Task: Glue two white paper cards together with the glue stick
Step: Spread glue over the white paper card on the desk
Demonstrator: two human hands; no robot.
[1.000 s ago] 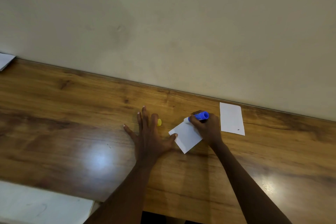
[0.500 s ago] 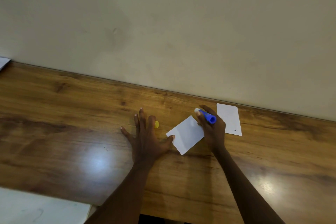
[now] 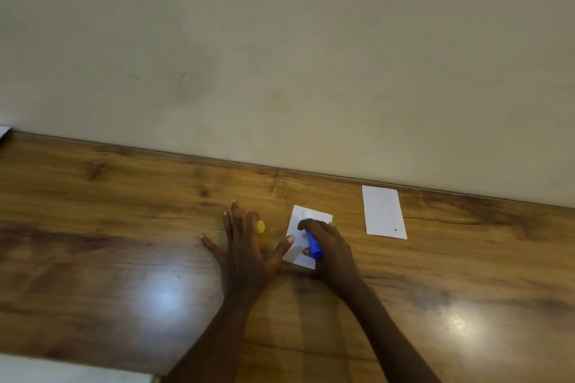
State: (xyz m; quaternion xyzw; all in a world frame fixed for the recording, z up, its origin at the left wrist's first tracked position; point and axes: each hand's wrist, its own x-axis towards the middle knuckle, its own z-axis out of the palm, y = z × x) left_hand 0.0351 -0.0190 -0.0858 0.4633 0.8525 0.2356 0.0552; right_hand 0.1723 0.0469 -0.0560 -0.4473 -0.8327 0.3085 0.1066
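One white paper card (image 3: 298, 246) lies on the wooden table (image 3: 124, 258) between my hands. My right hand (image 3: 331, 250) rests over it, shut on the blue glue stick (image 3: 312, 239), whose far end points down onto the card. My left hand (image 3: 245, 247) lies flat and spread on the table, its thumb tip touching the card's left edge. A yellow cap (image 3: 260, 227) sits just beyond my left fingers. The second white card (image 3: 384, 211) lies flat to the right, near the wall, untouched.
A pale wall (image 3: 280, 56) rises along the table's far edge. A white sheet corner (image 3: 4, 130) shows at the far left edge, and a pale surface (image 3: 62, 371) lies below the table's near edge at bottom left.
My right hand drew the glue stick back from the card's far corner onto its middle. The card turned more upright. My left hand stayed flat, thumb at the card's edge.
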